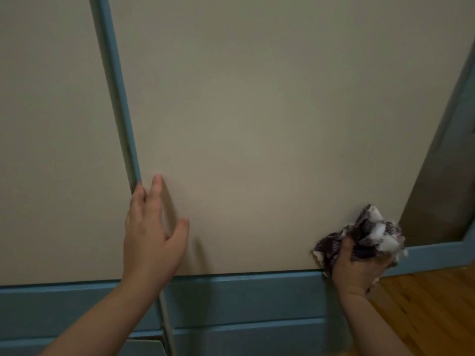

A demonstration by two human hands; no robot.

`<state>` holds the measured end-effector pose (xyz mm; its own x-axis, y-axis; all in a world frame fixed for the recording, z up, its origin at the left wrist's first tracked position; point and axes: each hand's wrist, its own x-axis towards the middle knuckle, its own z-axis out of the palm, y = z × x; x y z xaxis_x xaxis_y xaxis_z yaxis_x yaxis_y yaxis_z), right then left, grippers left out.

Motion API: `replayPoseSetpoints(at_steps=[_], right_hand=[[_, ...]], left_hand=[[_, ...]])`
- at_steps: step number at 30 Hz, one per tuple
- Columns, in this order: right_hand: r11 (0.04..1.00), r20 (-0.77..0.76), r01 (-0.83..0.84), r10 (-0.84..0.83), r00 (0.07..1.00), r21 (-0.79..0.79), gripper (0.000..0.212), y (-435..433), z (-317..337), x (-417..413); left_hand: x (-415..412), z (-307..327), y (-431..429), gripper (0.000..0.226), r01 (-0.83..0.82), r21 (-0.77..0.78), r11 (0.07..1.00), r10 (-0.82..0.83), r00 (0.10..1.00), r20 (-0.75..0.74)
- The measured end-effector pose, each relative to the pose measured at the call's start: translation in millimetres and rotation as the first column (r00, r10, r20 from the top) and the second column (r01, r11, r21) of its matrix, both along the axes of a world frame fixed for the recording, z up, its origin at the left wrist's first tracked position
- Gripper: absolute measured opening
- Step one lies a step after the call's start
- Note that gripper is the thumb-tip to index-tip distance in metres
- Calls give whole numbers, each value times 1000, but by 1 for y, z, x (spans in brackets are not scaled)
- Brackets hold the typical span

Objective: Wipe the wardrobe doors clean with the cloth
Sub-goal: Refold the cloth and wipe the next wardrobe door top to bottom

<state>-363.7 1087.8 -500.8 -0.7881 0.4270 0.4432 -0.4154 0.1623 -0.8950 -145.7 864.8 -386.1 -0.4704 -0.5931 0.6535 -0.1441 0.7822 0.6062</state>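
Two beige wardrobe doors fill the view: the right door and the left door, parted by a blue vertical strip. My left hand lies flat on the right door's lower left part, fingers spread, fingertips at the strip. My right hand grips a bunched dark purple and white checked cloth against the right door's lower right corner.
A blue base panel runs under the doors, with a drawer edge at the bottom left. Wooden floor shows at the lower right. A blue frame and a grey side surface border the right door.
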Motion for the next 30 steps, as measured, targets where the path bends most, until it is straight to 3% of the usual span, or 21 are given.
replayPoseSetpoints(at_steps=[10, 13, 15, 19, 23, 26, 30], right_hand=[[926, -292, 53, 63, 954, 374, 101, -102, 7, 75], [712, -412, 163, 192, 891, 683, 95, -134, -5, 96], [561, -477, 267, 268, 837, 784, 97, -152, -14, 106], [440, -543, 356, 438, 717, 824, 101, -183, -17, 124], [355, -562, 437, 577, 593, 826, 76, -206, -1, 134], [338, -587, 493, 598, 545, 802, 64, -207, 10, 133], [388, -635, 512, 580, 510, 766, 71, -204, 39, 130]], left_hand=[[5, 8, -3, 41, 185, 248, 951, -105, 947, -303], [7, 11, -6, 45, 259, 322, 910, -135, 923, -361], [7, 12, -7, 53, 294, 355, 887, -146, 910, -389], [9, 11, -7, 60, 300, 404, 864, -135, 911, -389], [10, 9, -9, 64, 302, 387, 871, -157, 919, -363], [10, 8, -8, 65, 306, 370, 877, -181, 925, -335], [9, 8, -5, 60, 297, 348, 889, -190, 932, -309]])
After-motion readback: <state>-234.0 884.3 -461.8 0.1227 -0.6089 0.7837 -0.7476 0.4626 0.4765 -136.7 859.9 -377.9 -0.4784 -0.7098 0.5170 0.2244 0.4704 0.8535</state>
